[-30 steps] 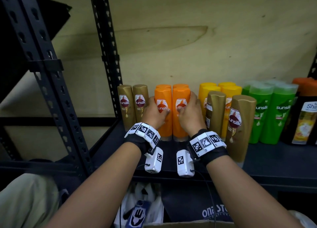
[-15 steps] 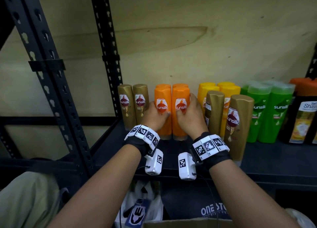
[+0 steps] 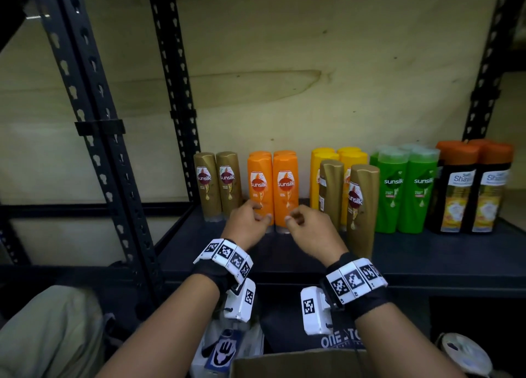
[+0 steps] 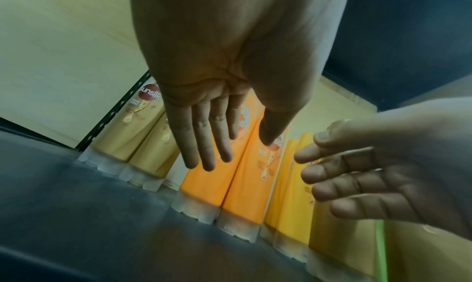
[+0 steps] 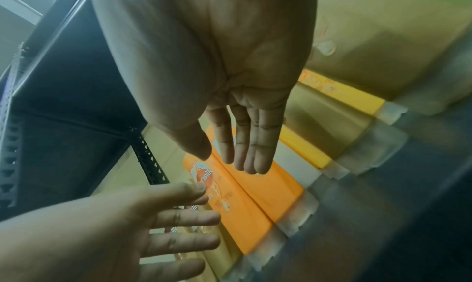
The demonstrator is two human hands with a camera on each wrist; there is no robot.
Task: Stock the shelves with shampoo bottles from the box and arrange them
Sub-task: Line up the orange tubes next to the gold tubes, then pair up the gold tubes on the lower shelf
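The shelf (image 3: 427, 261) carries all the stock in one row along the pale back wall (image 3: 313, 64), every bottle upright on its cap, long axis vertical.

Counted by colour from the left: two gold bottles (image 3: 217, 188) at the far end; two orange bottles (image 3: 273, 189) in front with the tops of two more behind; at least four yellow bottles (image 3: 317, 175), partly hidden; two more gold bottles (image 3: 363, 206) standing forward of the yellows, out of line; two green bottles (image 3: 407, 195) in front with more behind; and two dark bottles with orange caps (image 3: 469, 189) in front with further ones behind.

The box (image 3: 284, 363) shows only its rim at the bottom edge, below the shelf and nearest the person.

Both hands are empty. The left hand (image 3: 246, 224) and right hand (image 3: 308, 229) hover just in front of the orange pair, fingers loosely spread; in the wrist views they are straight and hold nothing.

The stray gold pair lies just to the right of the right hand, which is the nearer one; their matching pair lies to the left, beyond the orange bottles. Judging by this, moving the strays left would be the next tidy-up.
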